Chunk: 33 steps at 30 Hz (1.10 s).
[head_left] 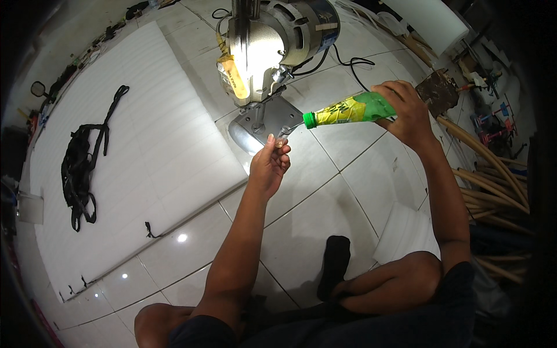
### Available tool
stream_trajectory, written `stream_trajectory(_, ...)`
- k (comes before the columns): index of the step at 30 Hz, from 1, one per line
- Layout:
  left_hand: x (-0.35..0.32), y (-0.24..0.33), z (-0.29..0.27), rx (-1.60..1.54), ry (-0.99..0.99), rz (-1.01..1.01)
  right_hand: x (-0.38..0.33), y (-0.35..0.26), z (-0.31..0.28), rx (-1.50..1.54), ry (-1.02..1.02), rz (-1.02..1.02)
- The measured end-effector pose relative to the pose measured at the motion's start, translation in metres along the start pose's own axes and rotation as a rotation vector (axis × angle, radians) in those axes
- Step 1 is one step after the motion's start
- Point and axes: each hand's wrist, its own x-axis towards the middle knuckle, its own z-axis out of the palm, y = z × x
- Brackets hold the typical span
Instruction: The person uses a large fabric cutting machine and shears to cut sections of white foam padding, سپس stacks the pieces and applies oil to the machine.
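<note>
My right hand (406,113) is wrapped round a green plastic bottle (348,110) with a yellow label. The bottle is tipped nearly level, its green cap pointing left. From the cap a thin spout (296,125) reaches toward a small clear container (282,139). That container is pinched between the thumb and fingers of my left hand (270,167); whether liquid is flowing is too small to tell. Just beyond both hands stands an upright cloth-cutting machine (261,58), its lamp lit, on a flat metal base plate (243,129).
A large white foam sheet (151,139) covers the floor at left, with tangled black straps (81,168) on it. Black cable (355,61) runs behind the machine. Bent tan tubes (487,151) lie at right. A smaller white foam piece (406,235) rests near my right knee.
</note>
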Motion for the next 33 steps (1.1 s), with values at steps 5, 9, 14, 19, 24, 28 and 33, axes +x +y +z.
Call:
stream_trajectory(5, 0.0001, 0.0011, -0.0011, 0.0, 0.014, 0.002, 0.0015, -0.0011, 0.0004, 0.006, -0.016, -0.002)
stream_trajectory(9, -0.0007, 0.001, -0.0008, 0.006, 0.003, 0.015, 0.0006, 0.0005, 0.0013, 0.005, -0.029, 0.0)
stream_trajectory(14, 0.0008, -0.0005, -0.0033, -0.011, 0.009, 0.032, 0.0001, 0.0005, 0.0039, 0.011, -0.039, 0.015)
stream_trajectory(19, 0.002, -0.0008, -0.0085, -0.023, -0.027, 0.028, 0.0007, 0.0004, 0.0036, 0.023, -0.034, 0.019)
stream_trajectory(24, 0.001, -0.0011, -0.0089, -0.046, -0.036, 0.025, 0.0006, 0.0002, 0.0033, 0.013, -0.024, 0.019)
stream_trajectory(28, 0.0001, -0.0017, -0.0079, -0.044, -0.042, 0.038, -0.0001, 0.0009, 0.0034, 0.014, -0.013, 0.023)
stream_trajectory(33, 0.0002, -0.0019, -0.0092, -0.053, -0.078, 0.056, 0.0007, 0.0001, 0.0031, 0.016, -0.014, 0.028)
